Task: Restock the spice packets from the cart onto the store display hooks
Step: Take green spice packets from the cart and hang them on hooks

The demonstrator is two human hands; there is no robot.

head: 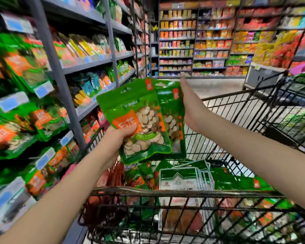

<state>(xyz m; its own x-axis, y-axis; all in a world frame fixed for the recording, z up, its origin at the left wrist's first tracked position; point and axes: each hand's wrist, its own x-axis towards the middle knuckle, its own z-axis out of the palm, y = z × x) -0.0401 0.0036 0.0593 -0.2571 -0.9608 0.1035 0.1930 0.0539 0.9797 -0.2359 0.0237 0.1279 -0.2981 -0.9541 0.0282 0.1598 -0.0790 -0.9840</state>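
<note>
Above the cart [165, 191], the left hand [123, 136] grips the fanned green spice packets [144, 117] by one lower corner while the right hand [192, 111] merely lies flat-fingered against their right edge, so the rear packet could slip before reaching the hanging display [11, 136] on the left.

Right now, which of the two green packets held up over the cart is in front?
The left packet, with the big orange label at its lower corner; it overlaps the right packet, hiding that one's left side.
</note>
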